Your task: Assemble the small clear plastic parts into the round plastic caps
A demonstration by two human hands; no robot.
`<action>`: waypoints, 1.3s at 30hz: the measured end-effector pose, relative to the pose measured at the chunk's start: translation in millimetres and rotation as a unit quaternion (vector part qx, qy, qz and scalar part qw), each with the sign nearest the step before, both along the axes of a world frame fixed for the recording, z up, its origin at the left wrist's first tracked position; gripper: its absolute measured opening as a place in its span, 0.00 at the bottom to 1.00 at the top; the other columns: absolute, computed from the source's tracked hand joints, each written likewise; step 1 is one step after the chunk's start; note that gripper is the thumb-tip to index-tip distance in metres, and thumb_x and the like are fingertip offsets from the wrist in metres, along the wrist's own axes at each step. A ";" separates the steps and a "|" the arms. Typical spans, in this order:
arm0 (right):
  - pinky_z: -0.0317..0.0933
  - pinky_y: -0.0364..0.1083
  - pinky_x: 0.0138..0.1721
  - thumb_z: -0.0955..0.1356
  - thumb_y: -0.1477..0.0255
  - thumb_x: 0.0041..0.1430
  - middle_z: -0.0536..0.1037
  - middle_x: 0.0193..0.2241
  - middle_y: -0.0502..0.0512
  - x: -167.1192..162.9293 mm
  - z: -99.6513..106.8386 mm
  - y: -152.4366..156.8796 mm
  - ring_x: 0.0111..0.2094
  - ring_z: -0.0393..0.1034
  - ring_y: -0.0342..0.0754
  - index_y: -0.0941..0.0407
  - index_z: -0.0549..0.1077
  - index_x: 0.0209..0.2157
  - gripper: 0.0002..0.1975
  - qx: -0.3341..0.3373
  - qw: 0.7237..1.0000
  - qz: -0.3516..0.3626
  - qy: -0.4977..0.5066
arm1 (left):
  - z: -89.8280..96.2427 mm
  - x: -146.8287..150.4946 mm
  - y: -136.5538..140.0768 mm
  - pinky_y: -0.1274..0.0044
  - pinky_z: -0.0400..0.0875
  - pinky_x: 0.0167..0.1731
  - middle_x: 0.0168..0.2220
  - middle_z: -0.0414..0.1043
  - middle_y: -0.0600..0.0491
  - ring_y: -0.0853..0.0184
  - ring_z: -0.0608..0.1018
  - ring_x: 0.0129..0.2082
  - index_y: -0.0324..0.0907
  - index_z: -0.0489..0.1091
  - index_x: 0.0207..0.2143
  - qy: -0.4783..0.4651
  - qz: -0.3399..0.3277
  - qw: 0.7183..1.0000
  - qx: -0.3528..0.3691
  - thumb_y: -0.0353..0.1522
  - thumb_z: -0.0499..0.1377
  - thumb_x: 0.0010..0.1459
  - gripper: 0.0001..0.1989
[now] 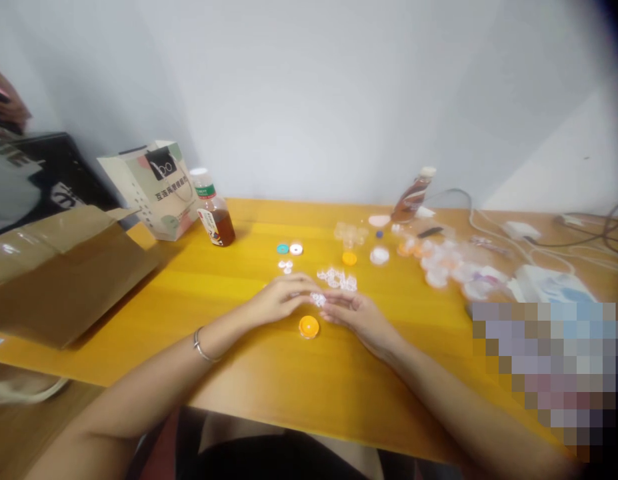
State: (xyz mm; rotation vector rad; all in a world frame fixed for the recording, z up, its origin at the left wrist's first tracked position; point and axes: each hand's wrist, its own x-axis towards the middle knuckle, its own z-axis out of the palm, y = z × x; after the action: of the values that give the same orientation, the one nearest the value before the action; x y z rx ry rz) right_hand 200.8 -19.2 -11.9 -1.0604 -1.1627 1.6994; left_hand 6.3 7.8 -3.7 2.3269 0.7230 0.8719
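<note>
My left hand (pixel 281 298) and my right hand (pixel 359 319) meet over the middle of the table. Between their fingertips is a small white openwork piece (pixel 317 299), blurred and partly covered; both hands pinch it. Just below lies a round orange cap-like piece (pixel 309 327). Beyond my fingers sits a cluster of similar white openwork pieces (pixel 341 279). Farther left are a teal ring-like disc (pixel 283 249), a white disc (pixel 296 249) and a few small white round pieces (pixel 285 267).
At left stand an open cardboard box (pixel 63 287), a paper bag (pixel 163 193) and a drink bottle (pixel 213 217). Another bottle (pixel 413 195) leans at back right. Clear cups (pixel 351 233), bagged round items (pixel 453 267) and cables (pixel 533 250) spread across the right side.
</note>
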 end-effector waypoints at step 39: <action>0.65 0.41 0.37 0.73 0.71 0.40 0.77 0.29 0.49 0.4 -5.6 3.4 0.29 0.71 0.39 0.57 0.73 0.30 0.11 -0.017 1.000 -0.012 0.005 | -5.5 4.1 -5.3 0.77 0.67 0.39 0.38 0.69 0.50 0.69 0.72 0.38 0.44 0.66 0.47 0.048 0.029 0.995 0.077 0.30 0.50 0.59 0.14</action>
State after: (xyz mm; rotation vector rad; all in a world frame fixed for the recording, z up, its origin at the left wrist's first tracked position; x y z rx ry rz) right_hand 201.2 -15.8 -17.5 -1.0811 -1.1151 1.7090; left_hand 10.4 2.6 -9.2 2.5098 0.7921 0.8752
